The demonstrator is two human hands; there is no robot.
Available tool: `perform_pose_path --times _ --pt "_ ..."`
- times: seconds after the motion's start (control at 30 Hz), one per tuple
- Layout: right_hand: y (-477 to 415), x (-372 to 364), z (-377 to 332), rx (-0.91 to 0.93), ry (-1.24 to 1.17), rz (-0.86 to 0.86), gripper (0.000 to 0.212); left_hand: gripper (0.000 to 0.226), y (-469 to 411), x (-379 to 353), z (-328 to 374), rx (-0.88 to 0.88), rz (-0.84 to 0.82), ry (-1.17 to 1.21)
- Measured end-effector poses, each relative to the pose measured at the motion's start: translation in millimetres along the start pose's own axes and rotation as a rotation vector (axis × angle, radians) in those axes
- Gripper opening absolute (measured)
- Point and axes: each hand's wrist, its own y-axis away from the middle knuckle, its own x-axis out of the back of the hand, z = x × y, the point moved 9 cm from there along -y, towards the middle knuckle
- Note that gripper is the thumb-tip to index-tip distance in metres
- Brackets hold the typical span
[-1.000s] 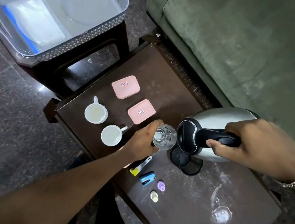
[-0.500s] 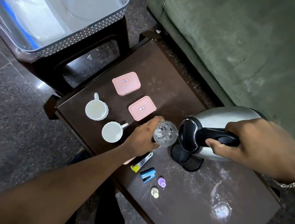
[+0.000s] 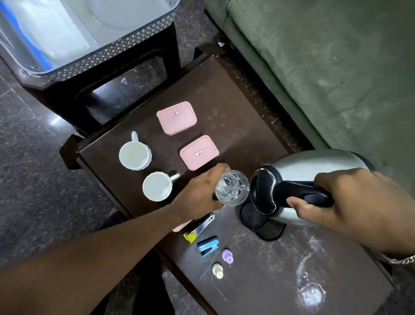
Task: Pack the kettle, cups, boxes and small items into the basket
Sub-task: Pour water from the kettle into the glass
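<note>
My right hand (image 3: 368, 206) grips the black handle of the steel kettle (image 3: 308, 168), tilted with its spout over a clear glass (image 3: 231, 187). My left hand (image 3: 200, 192) is wrapped around that glass. The kettle's black base (image 3: 261, 222) lies under it on the dark table (image 3: 237, 102). Two white cups (image 3: 134, 155) (image 3: 157, 187) and two pink boxes (image 3: 176, 117) (image 3: 199, 152) sit to the left. A nail clipper (image 3: 198, 228), blue stapler (image 3: 208, 246), purple cap (image 3: 227, 255) and small cream bottle (image 3: 217, 270) lie near the front edge. The grey basket (image 3: 126, 47) stands on a stool at the upper left.
A second clear glass (image 3: 311, 287) lies on its side at the table's right. A green sofa (image 3: 354, 58) borders the table's far side. A white and blue packet (image 3: 44, 25) lies in the basket. Dark stone floor (image 3: 5, 178) runs to the left.
The kettle has tipped slightly further toward the glass; both hands stay in place. The view has shifted a little.
</note>
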Motion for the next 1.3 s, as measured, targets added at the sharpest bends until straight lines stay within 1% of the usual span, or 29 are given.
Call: perform_pose_path --times 0.27,0.4,0.47,0.6,0.7,0.87,1.0,1.17,1.3 --pt "-2 -3 -7 0.031 0.004 0.018 0.073 0.078 0 -1 -1 0.005 -0.01 -0.002" --pt "-2 -3 -12 0.057 0.024 0.025 0.085 0.077 0 0 -1 -0.001 0.0 -0.004" --pt "-3 -3 -14 0.064 0.019 0.029 0.088 0.077 0 0 0 -0.002 0.001 -0.004" --pt "-2 -4 -15 0.074 0.008 0.012 0.084 0.078 0 -1 -2 0.005 -0.006 -0.012" --pt "-1 -5 -15 0.073 0.0 0.013 0.086 0.08 0 -1 -2 0.009 -0.01 -0.022" --pt "-1 -7 -15 0.077 -0.012 0.021 0.084 0.078 0 -1 -2 0.005 -0.005 -0.025" --pt "-2 -11 -10 0.06 -0.028 -0.001 0.087 0.075 0 0 -2 -0.002 0.002 -0.018" --pt "0 -9 5 0.009 -0.089 -0.022 0.066 0.077 0 -1 -2 0.013 -0.001 -0.003" --pt "-2 -10 20 -0.024 -0.222 -0.05 0.049 0.079 0 -1 -5 0.025 -0.022 0.014"
